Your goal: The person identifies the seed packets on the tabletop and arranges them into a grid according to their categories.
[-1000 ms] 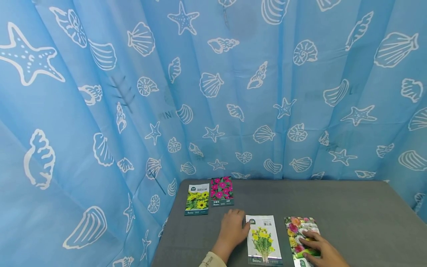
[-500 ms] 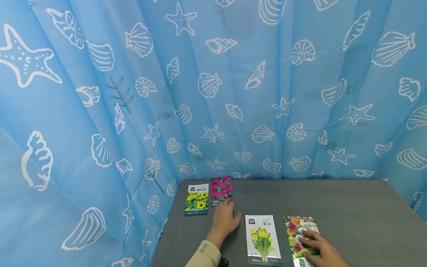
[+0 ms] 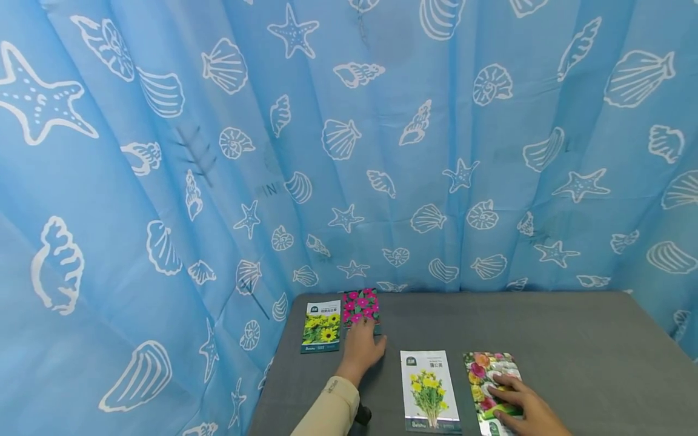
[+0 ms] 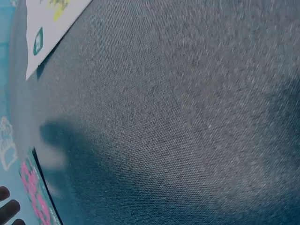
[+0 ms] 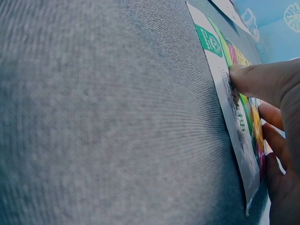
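Observation:
Four flower seed packets lie on a grey table (image 3: 567,339). My left hand (image 3: 362,348) reaches to the back left and its fingers rest on the near edge of the pink-flower packet (image 3: 362,306), whose edge also shows in the left wrist view as the pink-flower packet (image 4: 33,187). A sunflower packet (image 3: 322,326) lies just left of it. My right hand (image 3: 518,402) lies flat, fingers pressing on the mixed-flower packet (image 3: 488,372) at the front right; the right wrist view shows the fingertips (image 5: 243,77) on the mixed-flower packet (image 5: 229,101). A white packet with yellow flowers (image 3: 429,390) lies between my hands, untouched.
A blue curtain printed with shells and starfish (image 3: 349,145) closes off the back and left side of the table. The grey table surface (image 4: 178,112) stretches bare to the right and behind the packets.
My left hand has moved away from the white yellow-flower packet, back and left, onto the pink-flower packet. My right hand has stayed on the mixed-flower packet.

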Motion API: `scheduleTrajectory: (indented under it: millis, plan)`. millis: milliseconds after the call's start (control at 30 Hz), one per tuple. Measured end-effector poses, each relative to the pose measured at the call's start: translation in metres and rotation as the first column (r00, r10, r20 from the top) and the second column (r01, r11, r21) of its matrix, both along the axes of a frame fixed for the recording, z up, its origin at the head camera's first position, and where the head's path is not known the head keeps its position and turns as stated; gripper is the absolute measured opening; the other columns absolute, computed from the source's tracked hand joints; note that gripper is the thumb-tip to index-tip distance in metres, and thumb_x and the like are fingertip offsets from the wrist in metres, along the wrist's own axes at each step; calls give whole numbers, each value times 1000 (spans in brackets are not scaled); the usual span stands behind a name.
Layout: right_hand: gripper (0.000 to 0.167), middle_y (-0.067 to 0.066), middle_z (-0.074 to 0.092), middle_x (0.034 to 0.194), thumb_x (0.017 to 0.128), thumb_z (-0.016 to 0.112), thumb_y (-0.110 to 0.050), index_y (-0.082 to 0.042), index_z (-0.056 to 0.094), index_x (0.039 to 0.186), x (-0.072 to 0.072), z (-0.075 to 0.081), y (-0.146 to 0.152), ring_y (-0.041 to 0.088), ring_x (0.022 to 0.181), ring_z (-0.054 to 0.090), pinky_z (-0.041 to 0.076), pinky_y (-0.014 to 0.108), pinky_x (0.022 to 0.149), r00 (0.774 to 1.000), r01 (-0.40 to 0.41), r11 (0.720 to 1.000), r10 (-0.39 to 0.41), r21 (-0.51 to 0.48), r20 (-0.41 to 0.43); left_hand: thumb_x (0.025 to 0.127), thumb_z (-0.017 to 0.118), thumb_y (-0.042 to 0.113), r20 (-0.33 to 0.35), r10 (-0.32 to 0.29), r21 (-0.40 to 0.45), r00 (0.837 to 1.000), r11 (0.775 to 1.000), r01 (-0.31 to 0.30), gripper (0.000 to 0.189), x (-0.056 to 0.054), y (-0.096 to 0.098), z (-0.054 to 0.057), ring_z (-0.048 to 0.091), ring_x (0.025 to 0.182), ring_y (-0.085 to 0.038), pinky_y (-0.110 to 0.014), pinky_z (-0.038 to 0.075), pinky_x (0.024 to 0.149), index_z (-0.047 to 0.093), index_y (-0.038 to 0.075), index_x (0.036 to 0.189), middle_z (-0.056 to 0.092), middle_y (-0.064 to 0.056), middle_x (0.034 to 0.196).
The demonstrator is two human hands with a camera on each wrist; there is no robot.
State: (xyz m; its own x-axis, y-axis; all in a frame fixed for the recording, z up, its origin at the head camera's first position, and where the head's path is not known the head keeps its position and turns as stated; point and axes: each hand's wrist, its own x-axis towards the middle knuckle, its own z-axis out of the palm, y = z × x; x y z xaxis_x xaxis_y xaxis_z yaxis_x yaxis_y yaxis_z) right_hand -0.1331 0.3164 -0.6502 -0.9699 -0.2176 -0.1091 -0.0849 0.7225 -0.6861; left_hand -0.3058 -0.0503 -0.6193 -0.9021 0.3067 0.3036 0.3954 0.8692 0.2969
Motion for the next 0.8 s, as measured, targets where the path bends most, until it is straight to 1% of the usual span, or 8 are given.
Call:
scheduleTrajectory:
  millis: [133, 200, 333, 433, 500, 600, 700, 800]
  plan:
    - [51, 22, 59, 147, 96, 79, -38, -6, 72, 136, -1, 0, 1, 39, 126, 63, 60, 56, 96, 1000, 6, 1000, -6, -1, 5, 96, 78, 34, 7, 19, -21, 1000, 1000, -19, 46, -5, 0, 1, 69, 118, -37, -56, 60, 97, 71, 2, 127, 70, -21, 128]
    - [51, 23, 59, 146, 96, 78, -38, -6, 72, 136, -2, -1, 1, 41, 126, 63, 62, 51, 94, 1000, -4, 1000, 4, 13, -6, 96, 78, 34, 15, 20, -15, 1000, 1000, -19, 46, -8, 0, 1, 68, 119, -38, -57, 60, 97, 71, 1, 127, 70, -21, 128]
    - [51, 26, 58, 146, 97, 78, -37, -5, 72, 137, -1, -4, 2, 43, 125, 63, 62, 53, 94, 1000, -20, 1000, 20, 7, 1, 97, 77, 34, 63, 25, 13, 998, 1000, -26, 48, -15, -1, -5, 65, 122, -38, -57, 58, 102, 69, 1, 130, 68, -20, 131]
    - [52, 25, 57, 148, 97, 78, -38, -6, 71, 137, -1, -6, 4, 28, 127, 64, 61, 57, 95, 1000, -20, 1000, 21, -7, 18, 98, 76, 34, 107, 44, 30, 993, 998, -48, 51, -19, -3, -10, 63, 127, -39, -58, 56, 105, 66, 1, 135, 65, -21, 136]
    - [52, 24, 57, 148, 97, 78, -39, -8, 72, 138, -1, -7, 5, 14, 126, 62, 61, 56, 95, 1000, -22, 1000, 22, -4, 16, 99, 75, 35, 133, 55, 34, 990, 998, -60, 53, -21, -4, -12, 61, 130, -40, -59, 55, 107, 65, 1, 138, 62, -22, 140]
    - [51, 23, 59, 147, 96, 77, -41, -10, 72, 137, -1, -8, 7, -3, 123, 57, 63, 39, 94, 1000, -28, 999, 28, 20, -14, 100, 74, 37, 164, 63, 23, 985, 997, -68, 54, -24, -5, -13, 60, 133, -41, -59, 54, 109, 63, 1, 140, 61, -23, 143]
    - [49, 25, 60, 143, 97, 77, -39, -9, 73, 136, -1, -10, 9, -10, 121, 54, 58, 22, 89, 997, -45, 999, 47, 24, -68, 100, 73, 35, 182, 58, 15, 982, 998, -62, 55, -27, -7, -13, 59, 134, -43, -60, 53, 110, 62, 1, 141, 60, -25, 143]
    - [47, 29, 59, 142, 99, 75, -37, -8, 73, 135, 0, -12, 9, -17, 120, 50, 54, 16, 85, 994, -66, 998, 66, 0, -88, 100, 74, 33, 197, 55, 6, 979, 998, -58, 57, -29, -10, -11, 57, 135, -46, -62, 52, 111, 60, -1, 143, 58, -28, 144]
